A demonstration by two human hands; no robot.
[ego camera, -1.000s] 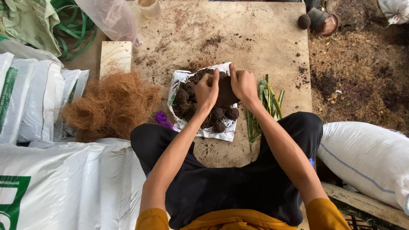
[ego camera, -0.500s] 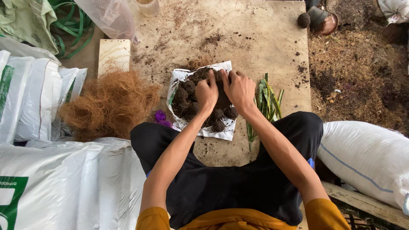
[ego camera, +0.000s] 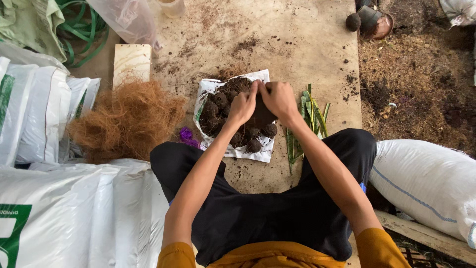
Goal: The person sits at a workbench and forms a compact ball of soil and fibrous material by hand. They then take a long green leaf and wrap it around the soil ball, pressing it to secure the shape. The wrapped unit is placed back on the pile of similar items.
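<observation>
A white plastic sheet lies on the board in front of me, heaped with several dark soil balls. My left hand and my right hand meet over the heap, fingers together around a larger dark lump of soil that they press between them. Both hands rest on the pile's right half. My knees in black trousers frame the sheet from below.
A mound of brown coconut fibre lies left of the sheet, a wooden block behind it. Green leaf strips lie to the right. White sacks stack at left, another sack at right. Loose soil covers the ground beyond.
Both hands have drawn closer together over the heap and shifted slightly toward its far side, still working the same lump of soil.
</observation>
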